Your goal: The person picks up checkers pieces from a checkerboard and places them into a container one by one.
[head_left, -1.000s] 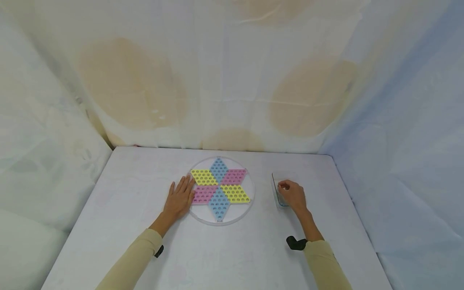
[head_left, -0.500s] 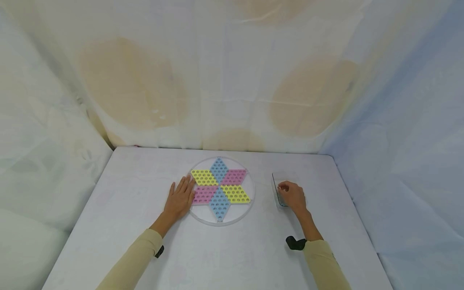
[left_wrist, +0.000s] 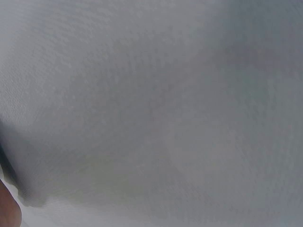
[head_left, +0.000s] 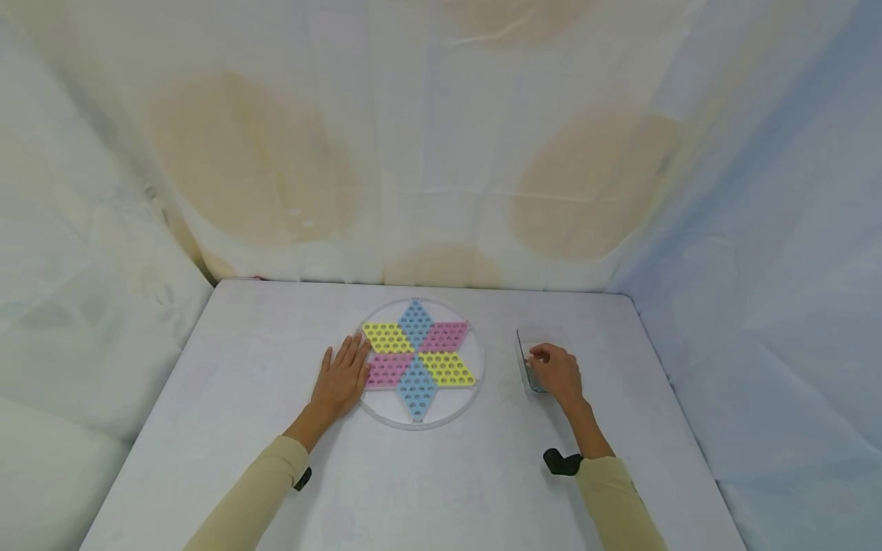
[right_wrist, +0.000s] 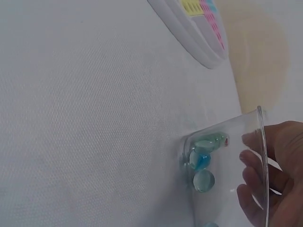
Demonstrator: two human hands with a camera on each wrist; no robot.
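Observation:
In the head view my left hand [head_left: 338, 383] lies with extended fingers at the left edge of a round Chinese checkers board [head_left: 416, 386]. The board has blue, pink and yellow points full of small pits. My right hand [head_left: 556, 375] reaches into a clear plastic box [head_left: 520, 363] to the right of the board. Through the box wall in the right wrist view, its fingers [right_wrist: 253, 182] hang loosely bent and apart, and I see no marble between them. Several glass marbles [right_wrist: 203, 181] lie along the bottom of the box. The left wrist view is mostly blurred white surface.
Everything stands on a white table [head_left: 427, 490]. A pale cloth wall [head_left: 434, 168] with tan spots rises behind its far edge, and cloth hangs on both sides. A black wrist mount [head_left: 562, 462] juts from the right wrist.
The fingertips of my right hand shift very slightly inside the box. The left hand, the board and the box stay where they were.

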